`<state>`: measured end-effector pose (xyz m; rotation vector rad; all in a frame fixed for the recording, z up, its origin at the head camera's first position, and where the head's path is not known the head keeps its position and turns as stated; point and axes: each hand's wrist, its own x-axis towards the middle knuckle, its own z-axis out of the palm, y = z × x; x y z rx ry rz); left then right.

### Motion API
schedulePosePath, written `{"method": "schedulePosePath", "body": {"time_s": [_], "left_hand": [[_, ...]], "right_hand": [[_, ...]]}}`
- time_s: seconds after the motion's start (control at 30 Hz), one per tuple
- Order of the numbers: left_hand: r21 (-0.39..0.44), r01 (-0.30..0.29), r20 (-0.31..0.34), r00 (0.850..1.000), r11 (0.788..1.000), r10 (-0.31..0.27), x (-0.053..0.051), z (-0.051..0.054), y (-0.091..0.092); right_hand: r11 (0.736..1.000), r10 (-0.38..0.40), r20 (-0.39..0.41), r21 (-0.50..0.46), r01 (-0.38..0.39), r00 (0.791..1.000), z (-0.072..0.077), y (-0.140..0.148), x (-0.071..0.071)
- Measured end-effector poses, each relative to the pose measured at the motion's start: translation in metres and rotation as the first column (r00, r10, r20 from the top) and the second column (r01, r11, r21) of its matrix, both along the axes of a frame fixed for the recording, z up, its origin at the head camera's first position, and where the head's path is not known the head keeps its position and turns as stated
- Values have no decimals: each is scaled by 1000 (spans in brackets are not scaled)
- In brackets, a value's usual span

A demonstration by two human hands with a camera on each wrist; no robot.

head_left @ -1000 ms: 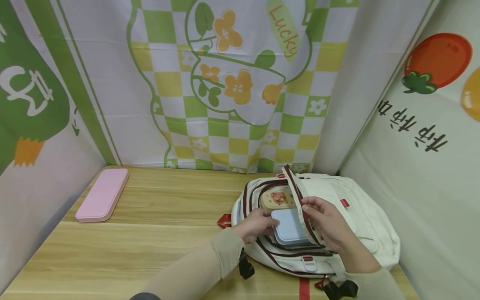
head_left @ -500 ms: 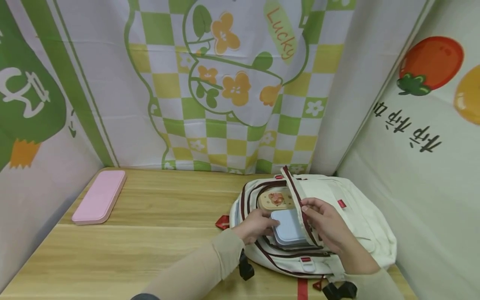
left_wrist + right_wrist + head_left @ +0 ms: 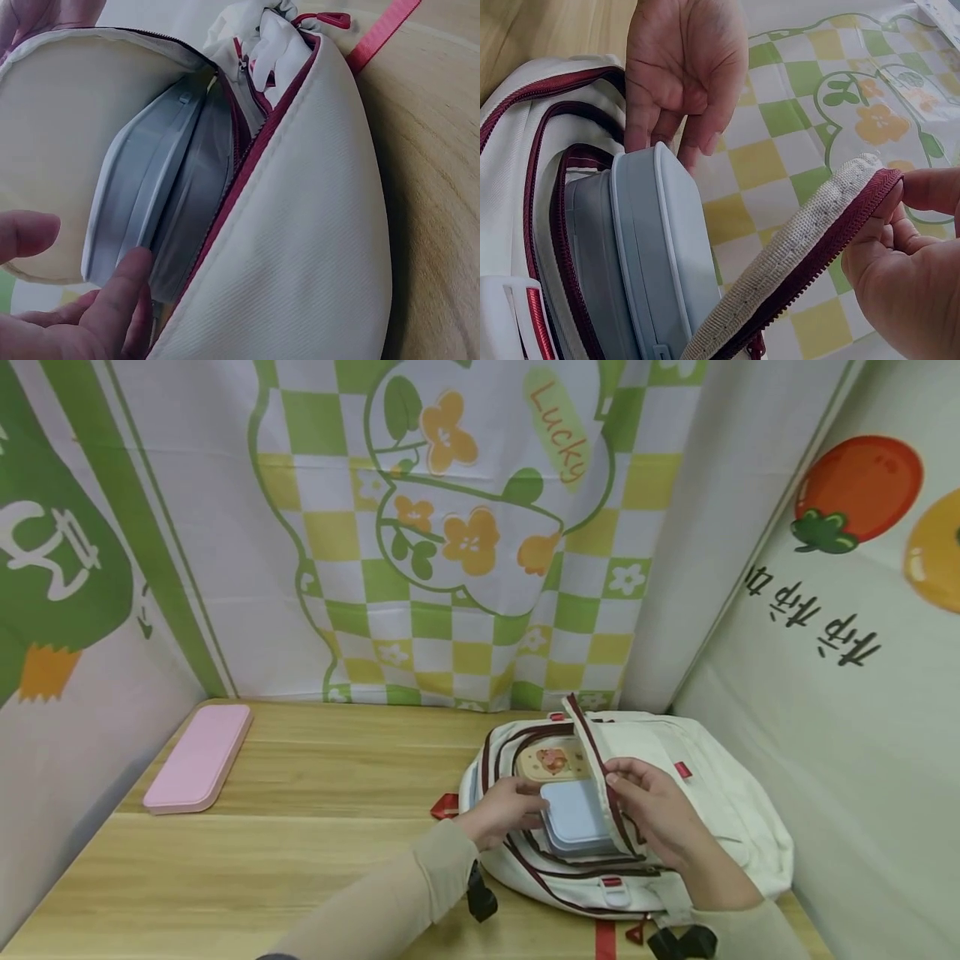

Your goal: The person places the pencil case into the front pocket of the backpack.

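A cream backpack point(image 3: 697, 793) with dark red zips lies on the table, its front pocket unzipped. Inside sits a light-blue rounded case point(image 3: 576, 811), partly under the flap. Below it, the right wrist view shows a second grey-blue case point(image 3: 600, 255). A tan case point(image 3: 551, 762) with a printed picture lies beside them. My left hand point(image 3: 504, 810) is at the blue case's end; in the left wrist view its fingers touch the case edge while the thumb stands apart. My right hand point(image 3: 660, 810) pinches the zipped edge of the pocket flap point(image 3: 810, 247), holding it raised.
A pink oblong case point(image 3: 198, 758) lies at the table's far left. The wooden table point(image 3: 330, 843) extends left of the backpack. A patterned curtain point(image 3: 450, 643) hangs behind, with a white printed wall point(image 3: 810, 735) at the right. A red strap point(image 3: 605, 939) reaches the front.
My left thumb has come off the top of the blue case, and the left hand has shifted slightly left. My right hand keeps its hold on the flap.
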<state>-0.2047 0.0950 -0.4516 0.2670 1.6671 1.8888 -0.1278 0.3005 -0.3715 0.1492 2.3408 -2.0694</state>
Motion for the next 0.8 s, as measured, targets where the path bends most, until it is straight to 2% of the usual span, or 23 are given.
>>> {"method": "schedulePosePath", "body": {"time_s": [0.23, 0.43, 0.6, 0.8], "left_hand": [[-3, 13, -18, 1000, 1000, -13, -2, 0, -7], [-1, -4, -36, 999, 1000, 4, -5, 6, -20], [-10, -17, -83, 996, 1000, 16, -12, 7, -34], [-29, -60, -114, 992, 998, 57, -22, 8, -57]], "right_hand": [[1000, 10, -6, -5, -10, 1000, 0, 0, 0], [1000, 26, -24, 2, -25, 999, 0, 2, 0], [999, 36, -25, 18, -35, 999, 0, 3, 0], [999, 42, -27, 19, -41, 999, 1, 2, -1]]}}
